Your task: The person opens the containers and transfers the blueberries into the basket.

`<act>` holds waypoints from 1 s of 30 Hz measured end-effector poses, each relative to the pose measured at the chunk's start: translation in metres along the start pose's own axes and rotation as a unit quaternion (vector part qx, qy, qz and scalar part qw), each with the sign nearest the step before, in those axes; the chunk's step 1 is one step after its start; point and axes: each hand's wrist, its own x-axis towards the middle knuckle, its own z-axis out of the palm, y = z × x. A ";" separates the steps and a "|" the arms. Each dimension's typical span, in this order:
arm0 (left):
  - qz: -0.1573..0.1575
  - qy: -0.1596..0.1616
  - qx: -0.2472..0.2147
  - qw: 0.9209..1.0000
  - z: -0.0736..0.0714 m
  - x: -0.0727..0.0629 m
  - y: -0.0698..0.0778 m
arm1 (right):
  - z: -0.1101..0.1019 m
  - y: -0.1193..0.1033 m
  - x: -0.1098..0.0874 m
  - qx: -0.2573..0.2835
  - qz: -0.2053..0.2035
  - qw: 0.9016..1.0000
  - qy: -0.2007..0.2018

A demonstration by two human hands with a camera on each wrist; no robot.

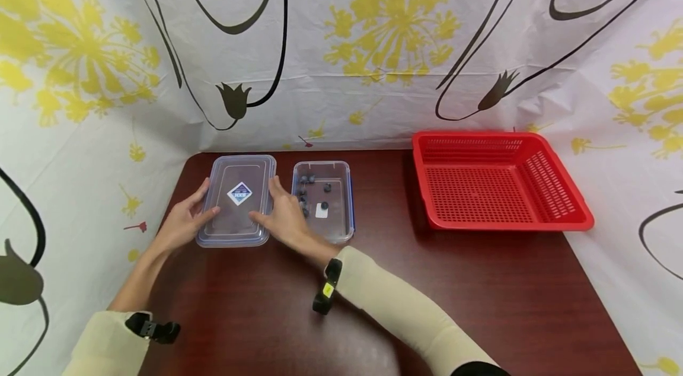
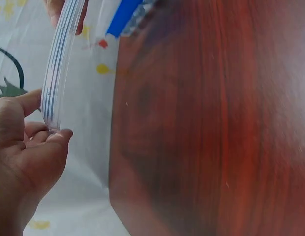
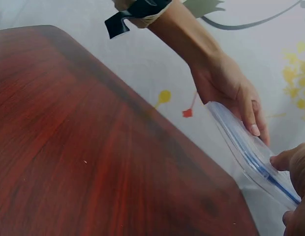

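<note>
Both hands hold a clear, flat plastic container lid (image 1: 224,225) with a diamond-shaped blue-and-white label, at the table's left end. Its edge (image 2: 57,73) shows several layers in the left wrist view, like stacked lids. My left hand (image 1: 182,223) grips the left side, thumb on top and fingers beneath. On the opposite side, my right hand (image 1: 288,219) holds the right edge, thumb over the top. Just right of that hand stands an uncovered clear plastic container (image 1: 337,228) with several small dark round pieces, like blueberries (image 1: 327,187), and a white square inside.
A red perforated plastic basket (image 1: 507,226) stands at the back right, overhanging the table's right edge. The dark reddish wood table (image 1: 384,281) is bordered by patterned white cloth (image 1: 341,109) at the back and sides. A blue strip (image 1: 351,204) runs along the container's right side.
</note>
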 end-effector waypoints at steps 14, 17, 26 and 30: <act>-0.063 -0.028 -0.043 0.997 -0.008 -0.015 -0.038 | 0.054 -0.007 -0.010 0.003 0.039 0.999 -0.019; -0.077 -0.039 -0.046 0.995 -0.005 -0.017 -0.048 | 0.064 -0.006 -0.013 -0.006 0.054 0.998 -0.028; -0.094 -0.053 -0.078 0.991 0.005 -0.017 -0.069 | 0.080 0.003 -0.015 -0.021 0.078 0.996 -0.045; -0.085 -0.051 -0.053 0.994 0.006 -0.014 -0.070 | 0.084 0.007 -0.013 -0.027 0.081 0.995 -0.044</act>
